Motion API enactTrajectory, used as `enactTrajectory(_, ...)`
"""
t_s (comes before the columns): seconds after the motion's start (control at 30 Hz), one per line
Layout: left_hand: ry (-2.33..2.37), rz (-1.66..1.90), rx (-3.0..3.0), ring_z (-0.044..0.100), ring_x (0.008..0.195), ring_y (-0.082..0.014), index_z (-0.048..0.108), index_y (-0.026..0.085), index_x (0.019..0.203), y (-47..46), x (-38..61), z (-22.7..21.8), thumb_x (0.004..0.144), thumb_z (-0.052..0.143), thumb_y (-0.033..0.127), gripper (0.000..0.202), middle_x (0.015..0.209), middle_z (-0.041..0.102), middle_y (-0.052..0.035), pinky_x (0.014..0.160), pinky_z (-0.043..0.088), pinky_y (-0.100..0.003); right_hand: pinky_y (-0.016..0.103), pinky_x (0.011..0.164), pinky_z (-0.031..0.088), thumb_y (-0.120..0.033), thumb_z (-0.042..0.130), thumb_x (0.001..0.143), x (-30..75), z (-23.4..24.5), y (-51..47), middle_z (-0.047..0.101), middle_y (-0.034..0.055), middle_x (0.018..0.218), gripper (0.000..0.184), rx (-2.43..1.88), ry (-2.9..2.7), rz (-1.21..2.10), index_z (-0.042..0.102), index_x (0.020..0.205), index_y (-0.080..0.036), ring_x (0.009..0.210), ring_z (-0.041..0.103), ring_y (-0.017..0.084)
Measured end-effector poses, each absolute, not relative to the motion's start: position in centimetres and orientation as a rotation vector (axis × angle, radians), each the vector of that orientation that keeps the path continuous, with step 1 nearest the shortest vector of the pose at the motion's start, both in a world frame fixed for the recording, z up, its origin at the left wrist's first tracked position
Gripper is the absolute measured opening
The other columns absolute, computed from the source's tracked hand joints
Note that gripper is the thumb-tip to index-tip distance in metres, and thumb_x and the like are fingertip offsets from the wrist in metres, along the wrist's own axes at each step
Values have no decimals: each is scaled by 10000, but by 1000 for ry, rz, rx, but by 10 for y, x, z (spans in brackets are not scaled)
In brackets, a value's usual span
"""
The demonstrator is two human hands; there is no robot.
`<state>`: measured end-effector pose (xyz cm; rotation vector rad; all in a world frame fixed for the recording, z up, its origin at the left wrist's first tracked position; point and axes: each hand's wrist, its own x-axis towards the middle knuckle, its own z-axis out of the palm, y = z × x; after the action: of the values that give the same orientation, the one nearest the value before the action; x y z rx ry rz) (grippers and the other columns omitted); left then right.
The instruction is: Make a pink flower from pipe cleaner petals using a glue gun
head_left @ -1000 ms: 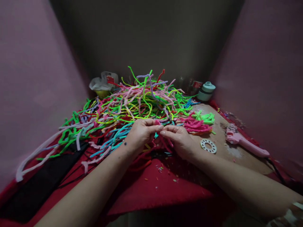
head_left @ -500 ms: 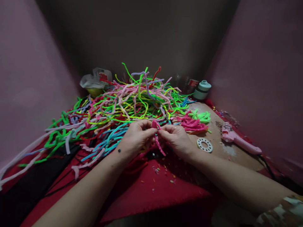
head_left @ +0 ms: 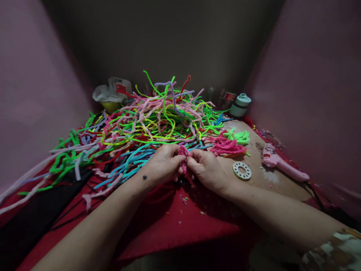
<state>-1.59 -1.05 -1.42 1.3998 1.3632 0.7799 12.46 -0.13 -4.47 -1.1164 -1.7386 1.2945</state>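
- Centrally, a pink pipe cleaner (head_left: 184,152) is pinched tight between the left hand (head_left: 162,165) and the right hand (head_left: 207,169), above the red cloth (head_left: 180,226).
- A multicoloured pile (head_left: 158,116) is seen just behind them.
- A white ring (head_left: 241,170) is seen near the right hand.

I see the left hand (head_left: 162,165) bare, and the left forearm (head_left: 107,222) uncovered all the way to the bottom edge of my view. A small dark dot (head_left: 144,177) marks the wrist just behind that hand. The right hand (head_left: 207,169) is bare too, and the right forearm (head_left: 276,214) ends near the lower right corner in a light sleeve (head_left: 329,254) patterned with brownish and orange patches, blurred there.
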Motion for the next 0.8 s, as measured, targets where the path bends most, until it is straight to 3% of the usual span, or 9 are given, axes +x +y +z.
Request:
enactTrajectory(0.13, 1328, 776, 1389, 387, 318, -67, 553, 163, 605, -7, -20, -18, 680, 528, 170, 79, 427, 481, 40, 312, 250, -165, 189, 418, 385, -232, 471, 783, 121, -43, -1, 546, -36, 489, 165, -1065, -1577, 1494, 502, 633, -170, 409, 490, 76)
enactTrajectory(0.33, 1310, 762, 1358, 446, 361, -82, 572, 141, 586, -5, -26, -11, 656, 560, 151, 71, 442, 527, 9, 361, 312, -174, 208, 500, 453, -316, 598, 741, 121, -43, 5, 585, -17, 579, 174, -881, -1422, 1700, 541, 705, -155, 493, 553, 83)
enactTrajectory(0.47, 1360, 703, 1402, 398, 323, -72, 559, 137, 530, -7, -29, -6, 648, 580, 166, 123, 418, 511, 6, 335, 273, -178, 241, 535, 485, -400, 588, 758, 123, -37, 5, 594, -14, 573, 242, -827, -1419, 1789, 595, 763, -158, 503, 571, 101)
enactTrajectory(0.63, 1337, 657, 1449, 353, 319, -58, 583, 132, 527, -9, -30, -5, 650, 574, 193, 137, 395, 470, 18, 332, 227, -173, 214, 546, 451, -349, 601, 762, 123, -34, 2, 617, -14, 603, 203, -782, -1480, 1756, 679, 804, -166, 526, 549, 85)
enactTrajectory(0.8, 1409, 618, 1481, 383, 328, -65, 572, 134, 527, -8, -29, -3, 641, 580, 201, 132, 393, 487, 19, 345, 243, -176, 290, 648, 459, -335, 678, 689, 122, -45, 6, 664, 13, 690, 239, -791, -1338, 1748, 713, 863, -174, 576, 561, 113)
